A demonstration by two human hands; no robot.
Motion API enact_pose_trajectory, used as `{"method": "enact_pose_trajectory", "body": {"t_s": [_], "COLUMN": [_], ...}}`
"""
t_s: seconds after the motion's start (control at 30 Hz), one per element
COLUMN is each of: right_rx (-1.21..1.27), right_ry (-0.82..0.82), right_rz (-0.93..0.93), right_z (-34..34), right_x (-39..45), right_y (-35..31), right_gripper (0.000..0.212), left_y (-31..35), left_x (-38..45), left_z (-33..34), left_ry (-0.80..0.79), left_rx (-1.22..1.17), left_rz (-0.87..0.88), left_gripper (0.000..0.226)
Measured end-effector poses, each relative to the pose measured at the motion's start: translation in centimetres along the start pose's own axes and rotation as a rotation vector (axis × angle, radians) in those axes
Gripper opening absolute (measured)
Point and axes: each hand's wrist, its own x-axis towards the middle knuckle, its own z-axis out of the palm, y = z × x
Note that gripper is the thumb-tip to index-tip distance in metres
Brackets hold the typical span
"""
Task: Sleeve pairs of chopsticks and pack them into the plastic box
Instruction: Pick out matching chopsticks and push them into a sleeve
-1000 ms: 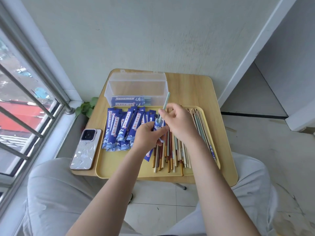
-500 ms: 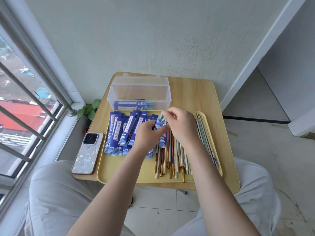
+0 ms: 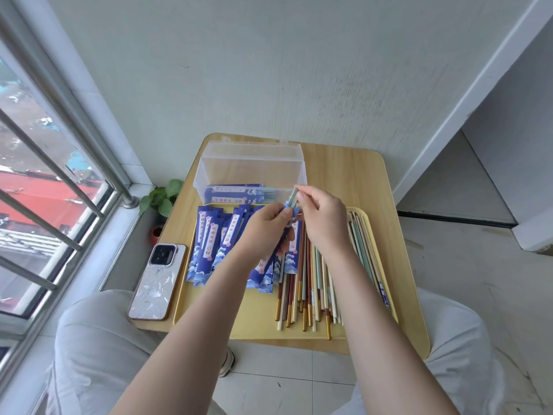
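My left hand (image 3: 264,227) grips the top of a blue patterned sleeve (image 3: 291,250) above the yellow tray (image 3: 209,316). My right hand (image 3: 321,217) pinches the short end of pale green chopsticks (image 3: 292,197) sticking out of that sleeve. Several empty blue sleeves (image 3: 209,244) lie fanned on the tray's left half. Loose chopsticks (image 3: 308,292) in brown, cream and green lie on its right half, partly under my right wrist. The clear plastic box (image 3: 251,166) stands open behind the tray, with sleeved pairs (image 3: 236,194) inside.
A phone (image 3: 157,283) lies on the small wooden table (image 3: 350,175) left of the tray. A small green plant (image 3: 161,196) sits on the floor by the window bars. My knees flank the table; a wall stands right behind it.
The green chopsticks have slid much deeper into the sleeve, so only a short end shows now. Both hands stayed over the tray's middle.
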Motion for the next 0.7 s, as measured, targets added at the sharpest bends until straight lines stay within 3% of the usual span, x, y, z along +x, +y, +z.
{"method": "enact_pose_trajectory", "body": {"t_s": [0.1,0.2,0.27,0.33,0.47,0.57,0.7], "right_rx": [0.093,0.161,0.290,0.410,0.495,0.477,0.386], "right_ry": [-0.099,-0.218,-0.249,-0.196,0.103,0.199,0.136], "right_rz": [0.054,0.143,0.227,0.300,0.381,0.409,0.454], "right_z": [-0.4,-0.7,-0.6,-0.4,-0.4,1.1,4.9], "right_x": [1.3,2.3,2.9,3.7,6.3,8.4,9.5], "right_y": [-0.1,-0.5,-0.6,-0.5,0.3,1.0,1.1], "right_gripper": [0.017,0.015,0.013,0.012,0.011,0.014,0.016], "left_y": [0.0,0.2,0.3,0.1,-1.7,-3.7,-5.6], "left_x": [1.3,2.8,3.8,4.7,6.5,6.7,6.2], "left_z": [-0.8,-1.5,-1.8,-2.3,-4.7,-6.1,-6.0], "left_ry": [0.038,0.093,0.139,0.210,0.464,0.406,0.269], "left_rx": [0.109,0.498,0.725,0.806,0.612,0.739,0.893], "left_rz": [-0.028,-0.015,0.035,0.130,0.124,0.046,-0.031], "left_gripper": [0.042,0.053,0.049,0.039,0.040,0.048,0.059]}}
